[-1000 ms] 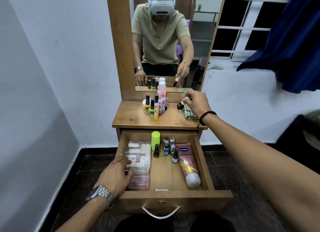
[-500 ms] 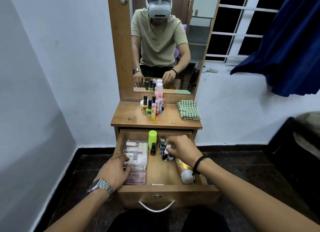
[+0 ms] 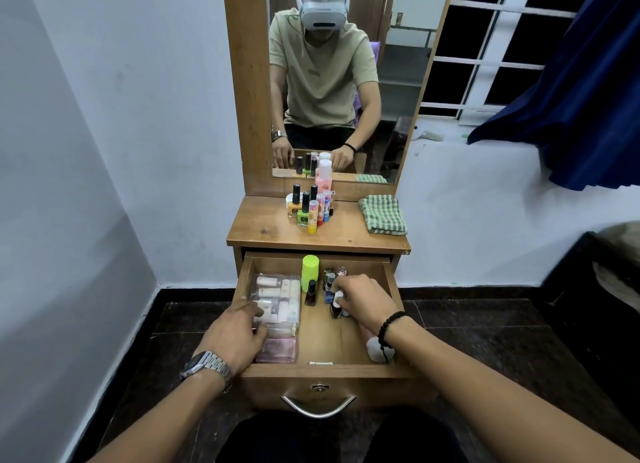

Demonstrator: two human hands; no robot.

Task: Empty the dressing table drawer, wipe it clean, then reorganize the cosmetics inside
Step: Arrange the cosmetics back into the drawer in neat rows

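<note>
The right hand [image 3: 363, 300] pinches a small dark bottle [image 3: 336, 305] in the drawer [image 3: 318, 371]. The left hand [image 3: 235, 334] rests with loose fingers on a clear pouch [image 3: 280, 310].

Pouch [image 3: 277, 310] left in drawer [image 3: 322, 371]

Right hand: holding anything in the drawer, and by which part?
The right hand pinches a small dark bottle by its white cap, bottle upright in the drawer. The left hand only rests on the clear pouch.

Bare drawer [image 3: 322, 341] floor is lying open between the hands. Small bottles [image 3: 332, 279] are crowding just beyond the right hand [image 3: 363, 300]; a clear pouch [image 3: 280, 310] is lying under the left hand's [image 3: 235, 338] fingers.
</note>
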